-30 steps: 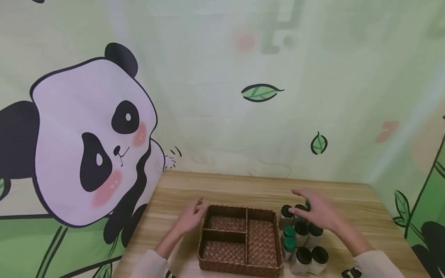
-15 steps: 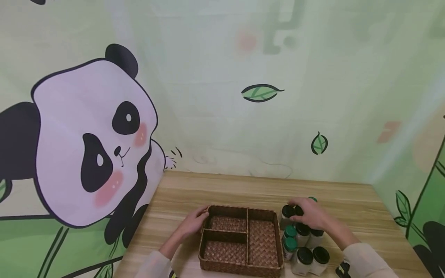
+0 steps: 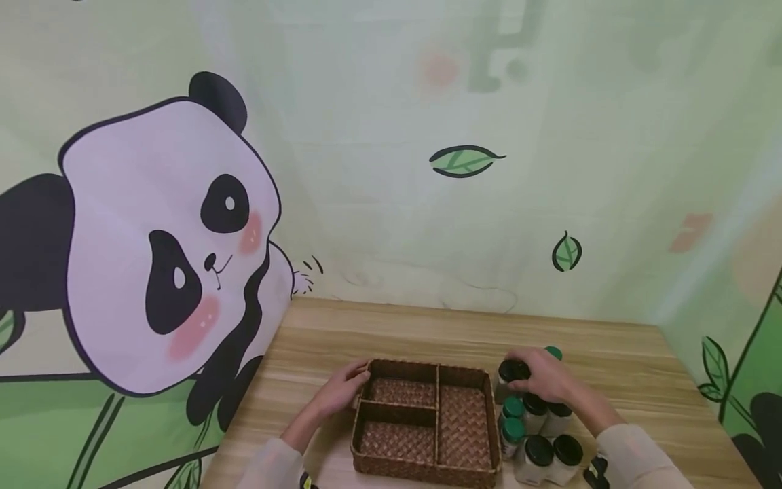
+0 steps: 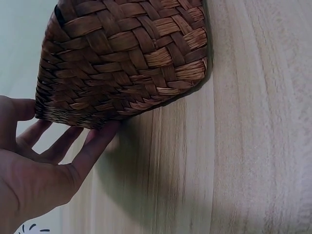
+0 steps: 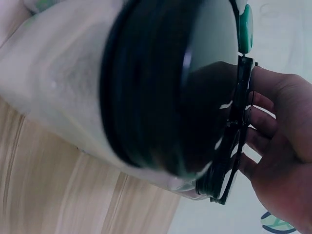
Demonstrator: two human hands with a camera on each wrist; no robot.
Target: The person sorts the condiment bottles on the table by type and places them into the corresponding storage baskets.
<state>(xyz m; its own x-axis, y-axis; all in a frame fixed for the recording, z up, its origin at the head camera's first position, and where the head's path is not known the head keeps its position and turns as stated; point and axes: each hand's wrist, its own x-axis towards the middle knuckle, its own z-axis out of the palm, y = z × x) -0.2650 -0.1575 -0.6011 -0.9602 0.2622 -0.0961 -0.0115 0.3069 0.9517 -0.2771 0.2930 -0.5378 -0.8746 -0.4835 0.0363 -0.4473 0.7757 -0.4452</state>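
Note:
My left hand (image 3: 345,388) holds the far left corner of a brown woven basket (image 3: 427,473), which has three compartments. In the left wrist view, the fingers of this hand (image 4: 44,170) lie at the rim and outer wall of the basket (image 4: 122,58). To the right of the basket, my right hand (image 3: 544,375) grips a black-lidded jar (image 3: 521,370) in the back row, with its thumb and fingers at the lid. In the right wrist view, a near black-lidded jar (image 5: 146,87) hides most of what this hand (image 5: 287,131) grips.
Several jars stand close together right of the basket, among them a green-lidded jar (image 3: 513,429) and a black-lidded jar (image 3: 539,451). Another green lid (image 3: 554,353) shows behind my right hand. The wooden table (image 3: 397,326) meets a panda-printed wall cloth (image 3: 391,204) at the back.
My left hand has moved right onto the basket's corner. My right hand has come down from above the jars and taken hold at a black lid in the back row.

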